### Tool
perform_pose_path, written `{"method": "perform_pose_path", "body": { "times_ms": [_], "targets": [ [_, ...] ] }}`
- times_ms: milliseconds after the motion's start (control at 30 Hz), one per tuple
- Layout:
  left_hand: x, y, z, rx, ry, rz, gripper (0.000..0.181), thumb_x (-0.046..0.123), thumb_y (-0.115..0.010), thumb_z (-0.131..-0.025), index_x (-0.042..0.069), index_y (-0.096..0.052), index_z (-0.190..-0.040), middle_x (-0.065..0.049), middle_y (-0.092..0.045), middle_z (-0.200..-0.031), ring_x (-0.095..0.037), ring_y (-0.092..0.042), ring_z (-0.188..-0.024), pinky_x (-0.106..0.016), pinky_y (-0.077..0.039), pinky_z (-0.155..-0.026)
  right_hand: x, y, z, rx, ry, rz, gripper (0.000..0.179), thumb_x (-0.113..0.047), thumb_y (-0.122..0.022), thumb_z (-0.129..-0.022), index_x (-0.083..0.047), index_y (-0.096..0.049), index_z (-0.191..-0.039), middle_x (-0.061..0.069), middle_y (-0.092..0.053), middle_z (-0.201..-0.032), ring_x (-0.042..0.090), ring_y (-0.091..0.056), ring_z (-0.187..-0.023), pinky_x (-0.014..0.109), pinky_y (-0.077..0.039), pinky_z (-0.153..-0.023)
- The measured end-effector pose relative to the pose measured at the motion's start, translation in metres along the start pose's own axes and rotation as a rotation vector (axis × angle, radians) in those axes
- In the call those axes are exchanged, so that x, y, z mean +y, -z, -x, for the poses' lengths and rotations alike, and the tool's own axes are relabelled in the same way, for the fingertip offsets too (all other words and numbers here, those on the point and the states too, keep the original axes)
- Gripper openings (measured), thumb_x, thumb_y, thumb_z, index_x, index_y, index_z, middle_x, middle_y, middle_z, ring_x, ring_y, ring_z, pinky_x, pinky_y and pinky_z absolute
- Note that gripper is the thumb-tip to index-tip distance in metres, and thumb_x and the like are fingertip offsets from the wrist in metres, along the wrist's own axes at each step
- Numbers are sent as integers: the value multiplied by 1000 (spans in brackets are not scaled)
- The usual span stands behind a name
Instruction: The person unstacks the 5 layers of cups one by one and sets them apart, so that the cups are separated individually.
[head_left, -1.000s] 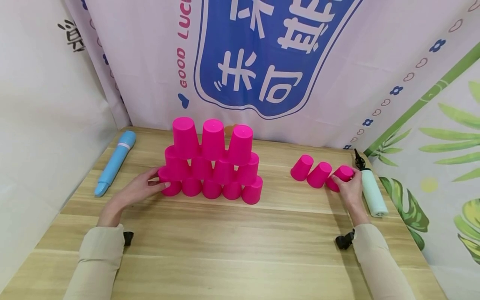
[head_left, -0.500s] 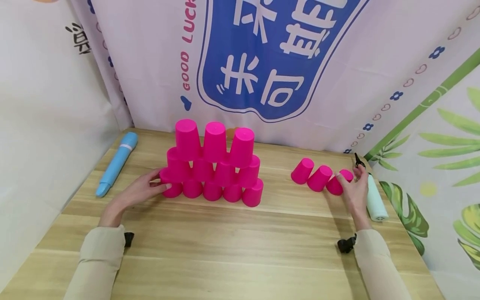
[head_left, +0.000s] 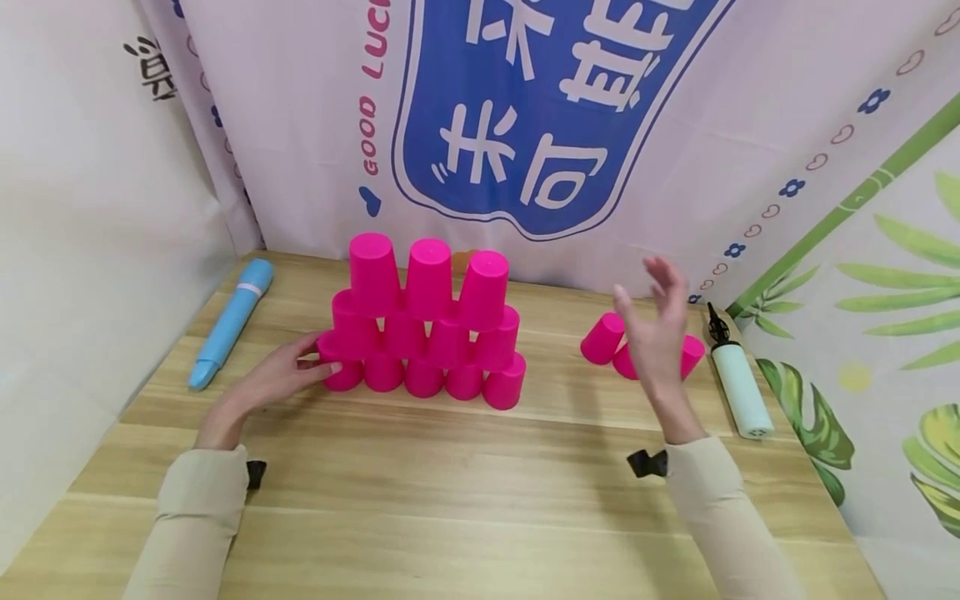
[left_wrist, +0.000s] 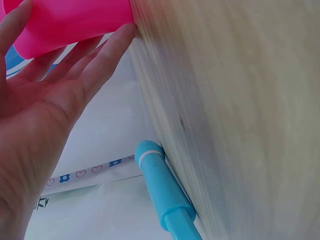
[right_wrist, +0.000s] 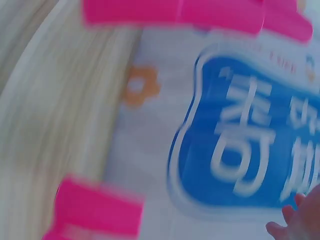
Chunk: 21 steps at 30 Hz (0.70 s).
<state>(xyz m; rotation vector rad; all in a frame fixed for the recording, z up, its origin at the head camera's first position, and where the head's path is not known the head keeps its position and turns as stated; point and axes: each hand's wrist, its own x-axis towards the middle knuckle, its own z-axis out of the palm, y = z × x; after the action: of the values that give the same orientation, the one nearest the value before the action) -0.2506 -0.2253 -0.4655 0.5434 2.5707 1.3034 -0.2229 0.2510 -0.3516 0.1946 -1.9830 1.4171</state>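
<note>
Pink upside-down cups stand in a three-row stack; a top-row cup [head_left: 429, 279] marks its middle. At the bottom row's left end, my left hand [head_left: 281, 375] holds the end cup [head_left: 345, 377], thumb in front and fingers at its far side. The left wrist view shows that cup [left_wrist: 75, 25] between thumb and fingers. My right hand [head_left: 657, 333] is raised with spread fingers and nothing in it. It hovers before three separate cups at the right, partly hiding them; the left one [head_left: 602, 339] shows best. In the blurred right wrist view, fingertips [right_wrist: 287, 220] show at the corner.
A light blue pump-like tube [head_left: 232, 323] lies left of the stack on the wooden table [head_left: 450, 483]. At the right edge lies a mint-green hand pump [head_left: 741, 387] with a black nozzle. A printed cloth [head_left: 300, 125] hangs behind the table.
My right hand has let go of the rightmost loose cup, risen and moved left, in front of the other loose cups. The left hand stays at the end cup.
</note>
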Motion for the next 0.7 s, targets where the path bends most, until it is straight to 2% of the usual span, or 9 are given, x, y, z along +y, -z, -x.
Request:
{"method": "perform_pose_path", "body": {
  "times_ms": [100,200,300,400,533,700],
  "targets": [
    [-1,1,1,4,0,-2,67,30,-62,-95,0,-33,-147,-23,-43,-142,-44,-44,-125,-57,-43,-99,-27,-32,4,-91,9,-108,58,-3,-67,-87,3,-39,-138,16,-49,-135,25,-43,-130,37,-32,-112],
    [-1,1,1,7,-1,-9,68,31,-62,-95,0,-32,-147,-23,-43,-143,-45,-45,-126,-56,-43,-100,-45,-58,7,-221,-22,-174,63,-2,-66,-88,6,-35,-141,20,-47,-137,30,-43,-131,43,-33,-112],
    [0,0,2,8,4,-5,68,32,-62,-94,1,-32,-147,-22,-42,-143,-44,-45,-126,-56,-43,-100,-58,-78,7,-366,-77,-183,70,-7,-66,-88,2,-28,-147,20,-43,-142,33,-40,-133,46,-31,-112],
    [1,0,2,9,4,-5,67,32,-62,-94,2,-33,-147,-22,-42,-143,-44,-45,-126,-56,-43,-100,-64,-91,6,-464,-115,-173,76,-11,-66,-88,0,-24,-150,18,-41,-145,32,-38,-135,47,-30,-113],
    [1,-1,2,13,1,5,66,32,-62,-94,3,-34,-147,-21,-43,-143,-43,-45,-126,-55,-43,-100,-52,-104,6,-508,-152,-164,81,-14,-70,-85,-5,-24,-151,14,-41,-145,26,-40,-133,41,-34,-111],
    [2,0,4,15,10,5,66,32,-61,-95,3,-34,-147,-21,-43,-144,-43,-45,-126,-55,-43,-100,-35,-114,10,-493,-161,-168,81,-20,-74,-84,-12,-30,-150,7,-47,-139,21,-46,-127,36,-40,-107]
  ]
}}
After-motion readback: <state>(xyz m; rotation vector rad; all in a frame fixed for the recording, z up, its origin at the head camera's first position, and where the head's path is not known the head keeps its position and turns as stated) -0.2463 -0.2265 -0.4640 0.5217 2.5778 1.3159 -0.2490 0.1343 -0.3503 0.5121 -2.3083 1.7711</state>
